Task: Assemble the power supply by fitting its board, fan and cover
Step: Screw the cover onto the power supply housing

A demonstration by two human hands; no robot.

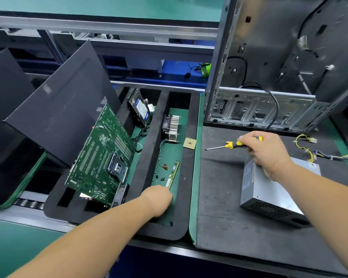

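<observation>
The power supply (269, 189) lies on its side on the dark mat (219, 197) of the table, cover on and vent grille toward the person, its wire bundle (317, 153) trailing off to the far right. Lying flat like this, it probably gives the tool a steady face to work against.

The right hand (265, 151) hangs just above the box's far corner, fingers curled round the yellow-and-black handle of a screwdriver (232, 145); the shaft points left, level with the mat and clear of any screw. It looks like a carrying grip, kept ready for fastening.

The left hand (159, 197) reaches down into the right slot of the foam tray (165, 233), beside the near end of a memory stick (174, 173), where small dark bits, perhaps screws, lie scattered. My guess is that it is after a screw. Its fingers are folded under the knuckles and hidden, so I cannot tell whether they hold anything.
</observation>
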